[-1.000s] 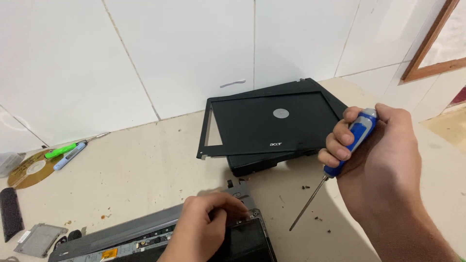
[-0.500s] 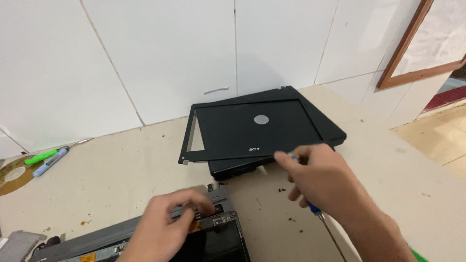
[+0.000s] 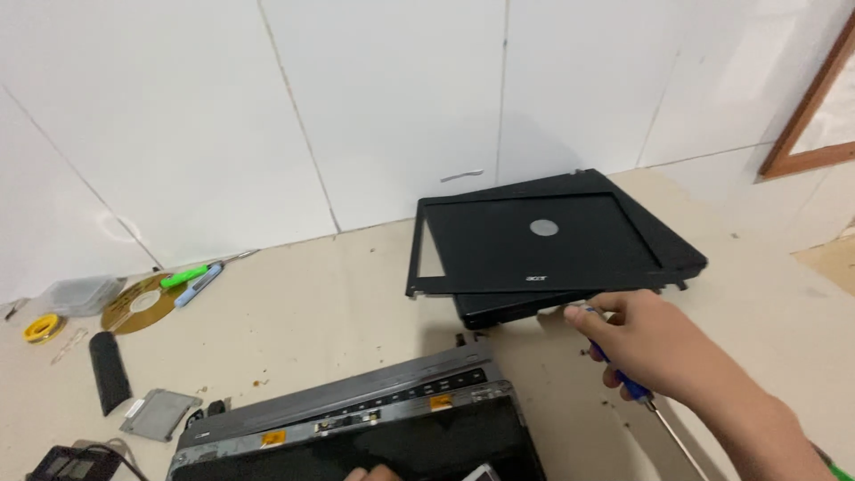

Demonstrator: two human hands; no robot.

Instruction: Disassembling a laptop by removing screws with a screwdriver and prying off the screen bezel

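Right hand (image 3: 663, 347) holds screwdriver (image 3: 634, 385), shaft pointing down-right toward viewer.

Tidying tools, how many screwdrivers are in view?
2: a blue-handled screwdriver in the right hand; a green-handled screwdriver beside the gold disc. Others may be hidden.

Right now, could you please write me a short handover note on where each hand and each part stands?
Right hand: holds a blue-handled screwdriver, shaft pointing down-right, fingertips at the near edge of the black screen bezel.
Left hand: only its fingertips show at the bottom edge, on the laptop base.
Bezel lies loose, askew on a black lid panel by the wall.
Done: the screen parts are off the base.
Left: cannot be judged from this view.
Disc and green marker lie far left.
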